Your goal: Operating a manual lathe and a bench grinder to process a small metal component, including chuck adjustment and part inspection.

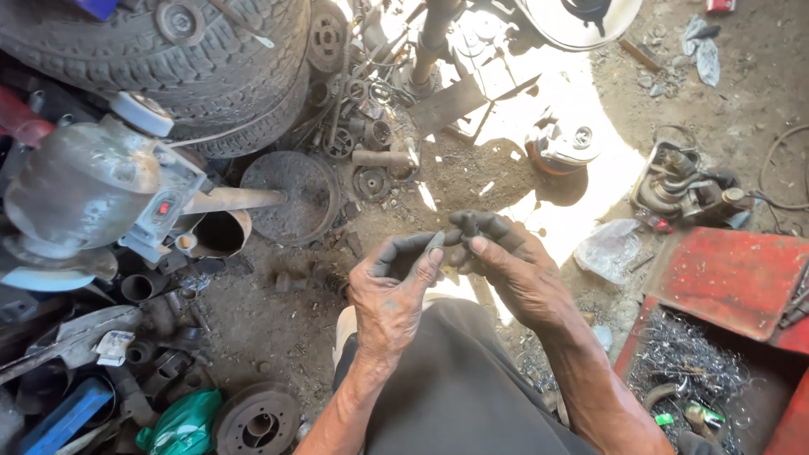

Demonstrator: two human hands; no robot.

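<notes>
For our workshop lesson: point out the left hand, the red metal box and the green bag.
left hand (389, 297), head view, back of the hand.
red metal box (731, 276), head view, flat red lid.
green bag (184, 424), head view, crumpled middle.

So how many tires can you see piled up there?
2. A big tire lies at the top left, and a second tire sticks out from under it, just above the round metal disc. More may be hidden behind the clutter.
</notes>
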